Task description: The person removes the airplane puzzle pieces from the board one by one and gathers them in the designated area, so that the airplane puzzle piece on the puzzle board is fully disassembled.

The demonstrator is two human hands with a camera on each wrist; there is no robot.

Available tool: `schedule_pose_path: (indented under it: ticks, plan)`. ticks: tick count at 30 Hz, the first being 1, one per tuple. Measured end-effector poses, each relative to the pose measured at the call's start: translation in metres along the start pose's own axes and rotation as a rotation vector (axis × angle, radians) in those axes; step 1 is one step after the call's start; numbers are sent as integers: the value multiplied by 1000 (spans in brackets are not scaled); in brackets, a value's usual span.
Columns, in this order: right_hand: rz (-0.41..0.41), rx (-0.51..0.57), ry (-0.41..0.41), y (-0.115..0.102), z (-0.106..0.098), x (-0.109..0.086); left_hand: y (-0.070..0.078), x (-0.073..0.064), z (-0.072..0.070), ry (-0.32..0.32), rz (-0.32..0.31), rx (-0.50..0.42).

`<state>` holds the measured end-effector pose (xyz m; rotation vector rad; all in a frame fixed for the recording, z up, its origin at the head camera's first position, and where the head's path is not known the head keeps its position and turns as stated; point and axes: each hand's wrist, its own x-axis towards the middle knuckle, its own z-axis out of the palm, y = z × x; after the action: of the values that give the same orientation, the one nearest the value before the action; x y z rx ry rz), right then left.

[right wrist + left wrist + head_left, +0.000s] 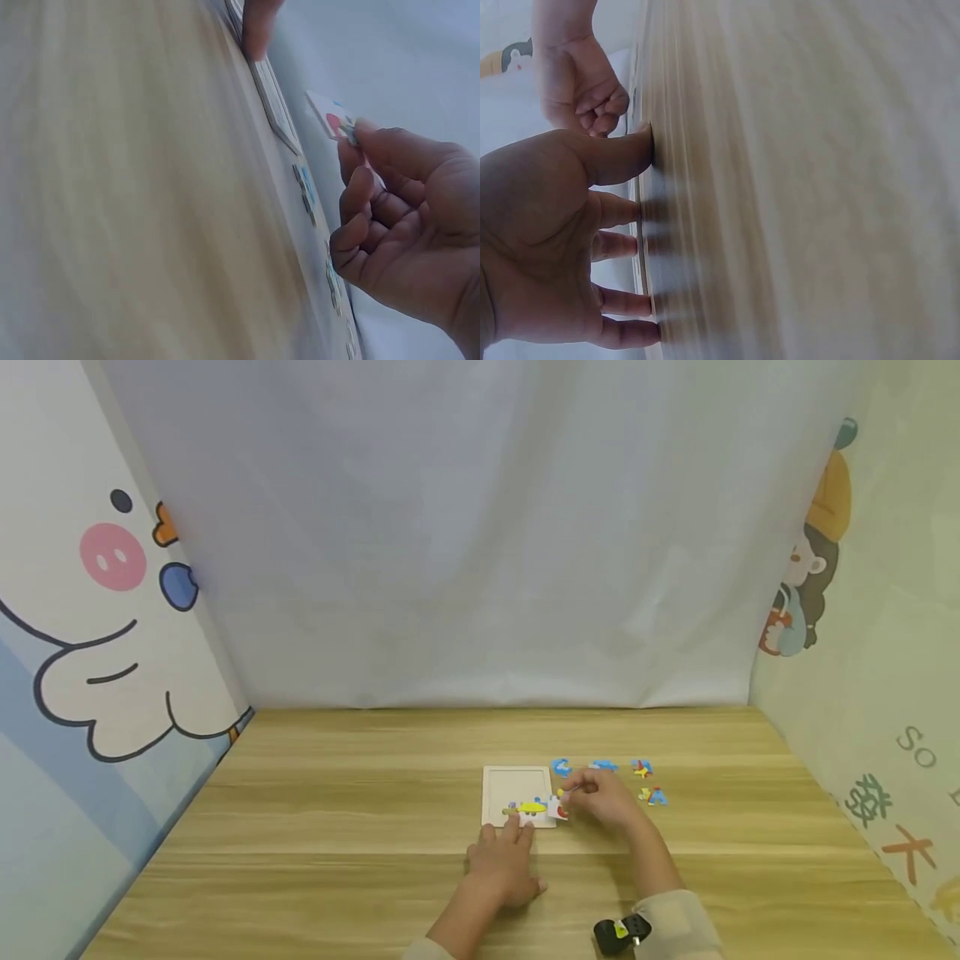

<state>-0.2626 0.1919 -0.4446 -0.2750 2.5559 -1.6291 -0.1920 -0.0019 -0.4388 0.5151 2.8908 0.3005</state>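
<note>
A small square wooden puzzle tray (517,769) lies on the table, with fitted jigsaw pieces (532,807) in yellow, white and blue along its near side. My left hand (506,864) rests at the tray's near edge; in the left wrist view its fingers (626,302) are extended and spread. Between thumb and forefinger, my right hand (603,797) pinches a puzzle piece (330,118), mostly white with a red patch. It is held above the table beside the tray's right side. Fingertips cover part of that piece.
Several loose puzzle pieces lie right of the tray, including a blue one (561,767), a red-and-yellow one (642,770) and a blue-and-red one (657,797). A black device (621,935) is at the right sleeve. A pale curtain (480,543) hangs behind the table.
</note>
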Motion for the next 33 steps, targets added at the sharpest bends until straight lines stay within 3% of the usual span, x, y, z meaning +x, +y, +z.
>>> schedule_pose_path:
  ticks: [9, 18, 33]
  plan:
    - [0, 24, -58, 7, -7, -14, 1, 1, 2, 22, -9, -1]
    - [2, -58, 11, 12, -10, -18, 4, 2, 3, 44, -29, 34]
    - [-2, -167, 49, 14, -8, -18, 7, -1, 3, 65, -29, 64]
